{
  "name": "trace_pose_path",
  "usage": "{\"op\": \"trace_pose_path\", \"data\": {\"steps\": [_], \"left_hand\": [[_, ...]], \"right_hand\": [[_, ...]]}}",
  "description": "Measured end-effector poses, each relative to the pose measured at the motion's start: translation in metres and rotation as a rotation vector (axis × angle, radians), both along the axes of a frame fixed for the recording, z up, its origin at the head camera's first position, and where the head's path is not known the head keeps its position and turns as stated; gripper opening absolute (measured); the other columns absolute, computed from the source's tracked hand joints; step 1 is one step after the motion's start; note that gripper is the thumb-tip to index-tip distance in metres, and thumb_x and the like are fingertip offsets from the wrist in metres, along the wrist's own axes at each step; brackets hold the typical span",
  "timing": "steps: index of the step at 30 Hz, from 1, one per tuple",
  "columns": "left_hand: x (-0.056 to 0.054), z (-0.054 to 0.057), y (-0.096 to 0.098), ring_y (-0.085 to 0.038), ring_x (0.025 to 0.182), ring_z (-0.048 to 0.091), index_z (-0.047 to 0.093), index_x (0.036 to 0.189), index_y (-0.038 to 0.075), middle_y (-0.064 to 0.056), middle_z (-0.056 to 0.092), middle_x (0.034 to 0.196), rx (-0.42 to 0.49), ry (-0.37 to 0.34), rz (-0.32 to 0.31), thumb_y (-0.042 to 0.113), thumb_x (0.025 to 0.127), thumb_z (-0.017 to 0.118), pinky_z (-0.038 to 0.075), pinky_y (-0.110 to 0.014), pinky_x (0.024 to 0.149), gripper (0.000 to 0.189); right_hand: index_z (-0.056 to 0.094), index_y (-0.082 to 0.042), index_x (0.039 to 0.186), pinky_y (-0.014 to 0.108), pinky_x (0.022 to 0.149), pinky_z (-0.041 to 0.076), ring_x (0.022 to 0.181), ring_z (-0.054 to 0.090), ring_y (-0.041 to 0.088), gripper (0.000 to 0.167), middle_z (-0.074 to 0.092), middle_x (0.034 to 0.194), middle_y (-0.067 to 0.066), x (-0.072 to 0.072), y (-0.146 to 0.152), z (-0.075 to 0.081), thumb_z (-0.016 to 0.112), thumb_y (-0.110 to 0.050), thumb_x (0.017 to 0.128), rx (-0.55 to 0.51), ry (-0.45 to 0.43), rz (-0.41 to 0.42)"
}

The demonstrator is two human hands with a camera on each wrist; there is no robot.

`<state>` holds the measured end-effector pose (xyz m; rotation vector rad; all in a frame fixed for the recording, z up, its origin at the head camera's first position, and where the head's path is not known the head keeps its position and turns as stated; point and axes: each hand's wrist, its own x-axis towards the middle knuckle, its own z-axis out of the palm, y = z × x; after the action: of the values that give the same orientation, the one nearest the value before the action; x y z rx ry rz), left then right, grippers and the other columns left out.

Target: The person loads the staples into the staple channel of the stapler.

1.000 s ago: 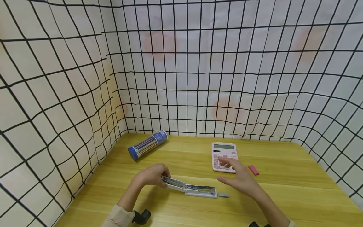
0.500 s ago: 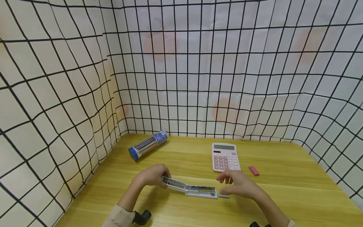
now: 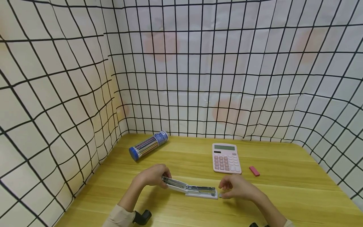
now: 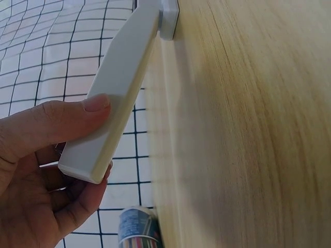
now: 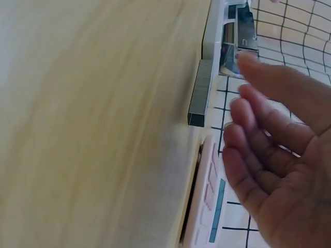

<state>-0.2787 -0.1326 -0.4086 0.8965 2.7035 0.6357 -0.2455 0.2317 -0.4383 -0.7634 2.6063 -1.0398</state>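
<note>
A white stapler [image 3: 201,194] lies opened out flat on the wooden table, its metal inside facing up. My left hand [image 3: 154,175] grips the stapler's raised arm at the left end, the thumb along its white outer side in the left wrist view. A grey strip of staples [image 5: 199,98] lies on the table just off the stapler's right end. Beside it hovers my right hand [image 3: 239,187], its fingers loosely bent and nothing between them. The thumb partly covers the staples in the head view; the right wrist view shows a gap between them.
Behind my right hand is a pink calculator [image 3: 226,157], with a small pink-red eraser [image 3: 254,171] to its right. A blue-capped tube of pencils [image 3: 148,145] lies at the back left. White cloth with a black grid [image 3: 181,82] walls the table's back and sides.
My right hand has come down and toward me from over the calculator to the strip of staples, its fingers bending more. The left hand and the stapler stay put.
</note>
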Motion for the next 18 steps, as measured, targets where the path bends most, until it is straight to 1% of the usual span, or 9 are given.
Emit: {"op": "trace_pose_path", "data": {"steps": [5, 12, 18], "left_hand": [[0.001, 0.001, 0.000, -0.006, 0.074, 0.053, 0.070, 0.091, 0.010, 0.005, 0.065, 0.086, 0.002, -0.005, 0.001, 0.011, 0.072, 0.084, 0.047, -0.024, 0.071, 0.023], [0.001, 0.001, -0.001, -0.008, 0.075, 0.054, 0.070, 0.091, 0.008, 0.003, 0.066, 0.086, 0.012, -0.009, -0.006, 0.010, 0.072, 0.084, 0.048, -0.026, 0.071, 0.024], [0.002, 0.004, -0.002, -0.007, 0.074, 0.053, 0.069, 0.091, 0.007, 0.004, 0.065, 0.085, 0.022, 0.002, -0.030, 0.008, 0.073, 0.082, 0.048, -0.027, 0.070, 0.022]], "right_hand": [[0.067, -0.007, 0.091, 0.021, 0.062, 0.045, 0.069, 0.051, 0.003, 0.025, 0.061, 0.079, 0.001, -0.003, 0.003, -0.006, 0.082, -0.018, 0.074, 0.015, -0.024, 0.002], [0.067, -0.009, 0.089, 0.020, 0.063, 0.046, 0.070, 0.052, 0.003, 0.023, 0.061, 0.079, -0.001, -0.004, 0.005, -0.009, 0.082, -0.016, 0.073, 0.031, -0.042, 0.010], [0.068, -0.010, 0.086, 0.020, 0.063, 0.047, 0.070, 0.054, 0.004, 0.018, 0.062, 0.078, -0.002, -0.005, 0.005, -0.012, 0.081, -0.012, 0.072, 0.048, -0.052, 0.012]]}}
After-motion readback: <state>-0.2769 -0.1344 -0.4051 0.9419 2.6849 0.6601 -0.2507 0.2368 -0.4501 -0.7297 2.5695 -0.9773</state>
